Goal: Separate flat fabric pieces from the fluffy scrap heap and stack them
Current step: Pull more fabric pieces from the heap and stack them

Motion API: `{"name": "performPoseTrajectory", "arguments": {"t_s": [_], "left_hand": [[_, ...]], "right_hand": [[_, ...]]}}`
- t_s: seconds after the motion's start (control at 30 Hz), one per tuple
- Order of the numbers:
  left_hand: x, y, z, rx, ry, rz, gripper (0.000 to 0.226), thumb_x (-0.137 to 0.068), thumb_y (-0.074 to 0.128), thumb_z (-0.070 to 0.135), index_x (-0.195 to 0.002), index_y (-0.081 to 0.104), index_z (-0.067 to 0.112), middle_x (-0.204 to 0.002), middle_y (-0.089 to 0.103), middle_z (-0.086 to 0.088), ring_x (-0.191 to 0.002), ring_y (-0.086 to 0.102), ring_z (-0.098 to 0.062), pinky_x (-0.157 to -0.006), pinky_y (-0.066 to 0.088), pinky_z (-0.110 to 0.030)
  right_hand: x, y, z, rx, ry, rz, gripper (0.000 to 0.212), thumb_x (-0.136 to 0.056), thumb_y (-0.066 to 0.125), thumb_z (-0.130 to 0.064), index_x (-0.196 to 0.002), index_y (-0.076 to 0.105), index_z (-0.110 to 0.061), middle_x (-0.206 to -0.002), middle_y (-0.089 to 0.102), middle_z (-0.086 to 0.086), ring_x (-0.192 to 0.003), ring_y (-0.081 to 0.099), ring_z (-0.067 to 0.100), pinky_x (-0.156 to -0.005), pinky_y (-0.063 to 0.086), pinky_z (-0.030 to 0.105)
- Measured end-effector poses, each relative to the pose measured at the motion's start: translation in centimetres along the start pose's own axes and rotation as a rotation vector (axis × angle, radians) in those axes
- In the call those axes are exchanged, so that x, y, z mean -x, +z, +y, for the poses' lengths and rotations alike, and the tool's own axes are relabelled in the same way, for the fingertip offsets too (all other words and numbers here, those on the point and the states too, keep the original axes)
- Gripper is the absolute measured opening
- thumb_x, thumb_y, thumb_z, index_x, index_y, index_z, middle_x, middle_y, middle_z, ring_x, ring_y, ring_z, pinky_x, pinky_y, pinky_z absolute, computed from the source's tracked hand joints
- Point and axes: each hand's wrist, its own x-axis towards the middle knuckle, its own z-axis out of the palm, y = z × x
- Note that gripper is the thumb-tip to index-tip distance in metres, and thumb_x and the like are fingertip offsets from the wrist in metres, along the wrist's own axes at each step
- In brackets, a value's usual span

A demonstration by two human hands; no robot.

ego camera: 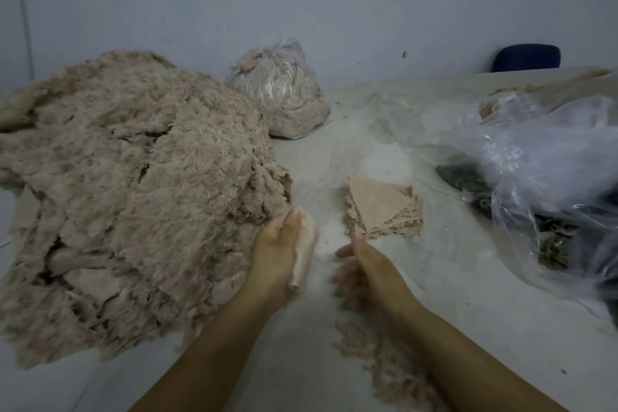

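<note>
Soft beige cloth, light and limp; our left hand (279, 252) grips one flat piece (305, 252) at the heap (133, 197) edge; our right hand (363, 266) is blurred, fingers loose, empty; we should pinch a corner; the stack (384, 209) lies near.

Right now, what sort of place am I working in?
Probably a textile scrap sorting workroom: a big fluffy scrap heap, a small stack of flat fabric pieces, and a tied plastic bag of scraps.
</note>
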Motion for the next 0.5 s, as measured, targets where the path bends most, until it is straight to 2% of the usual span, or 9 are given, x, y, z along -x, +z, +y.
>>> {"name": "performPoseTrajectory", "arguments": {"t_s": [0.03,0.1,0.13,0.17,0.23,0.27,0.37,0.43,0.5], "left_hand": [[0.3,0.6,-0.1,0.016,0.02,-0.02,0.027,-0.098,0.045,0.035,-0.1,0.065,0.017,-0.097,0.071,-0.013,-0.081,0.067,-0.016,-0.071,0.053,-0.027],[0.9,1.4,-0.4,0.079,0.012,-0.068,0.027,-0.098,0.046,0.031,-0.091,0.064,0.012,-0.081,0.071,-0.003,-0.072,0.068,-0.012,-0.061,0.051,-0.021],[1.1,1.5,-0.7,0.104,-0.001,-0.075,0.027,-0.097,0.048,0.029,-0.088,0.064,0.01,-0.076,0.07,-0.002,-0.069,0.067,-0.012,-0.058,0.051,-0.022],[1.2,1.4,-1.0,0.114,-0.009,-0.067,0.026,-0.096,0.05,0.028,-0.087,0.064,0.009,-0.074,0.069,-0.001,-0.067,0.066,-0.011,-0.056,0.05,-0.022],[1.1,0.7,-1.8,0.015,0.045,-0.018,0.026,-0.095,0.053,0.028,-0.076,0.063,0.012,-0.063,0.064,0.006,-0.057,0.059,-0.008,-0.051,0.046,-0.021],[0.9,0.4,-2.2,-0.075,0.092,-0.002,0.03,-0.094,0.053,0.029,-0.07,0.061,0.015,-0.058,0.059,0.007,-0.053,0.054,-0.006,-0.049,0.042,-0.021],[0.1,-0.4,-3.0,-0.308,0.174,0.032,0.037,-0.094,0.052,0.035,-0.065,0.059,0.012,-0.057,0.055,0.0,-0.052,0.047,-0.002,-0.049,0.038,-0.021],[-0.5,-1.1,-3.2,-0.433,0.218,0.073,0.038,-0.094,0.051,0.035,-0.058,0.052,0.023,-0.053,0.05,0.006,-0.051,0.048,0.0,-0.048,0.034,-0.014],[-1.1,-2.4,-3.4,-0.519,0.232,0.124,0.04,-0.096,0.048,0.032,-0.057,0.046,0.028,-0.052,0.048,0.009,-0.051,0.046,-0.001,-0.048,0.031,-0.015]], "right_hand": [[0.2,0.8,-0.1,-0.123,0.086,-0.132,0.062,-0.076,0.047,-0.072,-0.101,0.065,-0.018,-0.089,0.071,0.008,-0.078,0.07,0.023,-0.066,0.058,0.036],[0.4,1.8,0.0,-0.217,0.079,-0.266,0.057,-0.085,0.051,-0.063,-0.11,0.066,-0.014,-0.104,0.071,0.015,-0.094,0.069,0.029,-0.08,0.057,0.046],[0.3,2.0,0.0,-0.233,0.037,-0.225,0.052,-0.089,0.052,-0.054,-0.107,0.066,-0.007,-0.103,0.07,0.02,-0.092,0.068,0.03,-0.081,0.056,0.045],[0.2,2.1,0.0,-0.234,-0.007,-0.13,0.046,-0.091,0.055,-0.046,-0.1,0.064,-0.002,-0.095,0.069,0.022,-0.084,0.066,0.028,-0.075,0.055,0.038],[-0.1,1.8,-0.1,-0.162,-0.13,0.088,0.031,-0.094,0.056,-0.033,-0.085,0.061,-0.003,-0.071,0.063,0.009,-0.064,0.057,0.016,-0.055,0.047,0.023],[-0.2,1.7,-0.2,-0.131,-0.189,0.139,0.027,-0.095,0.056,-0.028,-0.08,0.059,-0.005,-0.063,0.059,0.003,-0.058,0.053,0.012,-0.049,0.043,0.02],[-0.2,1.4,-0.1,-0.126,-0.246,0.169,0.025,-0.094,0.057,-0.022,-0.075,0.057,-0.006,-0.054,0.056,-0.003,-0.047,0.05,0.007,-0.042,0.04,0.017],[-0.3,0.8,-0.3,-0.128,-0.248,0.192,0.026,-0.093,0.059,-0.021,-0.072,0.057,-0.006,-0.054,0.056,0.0,-0.047,0.051,0.01,-0.043,0.04,0.019],[-0.6,-0.5,-0.7,-0.105,-0.259,0.241,0.029,-0.092,0.061,-0.022,-0.069,0.055,-0.004,-0.056,0.052,0.005,-0.05,0.048,0.015,-0.045,0.038,0.021]]}}
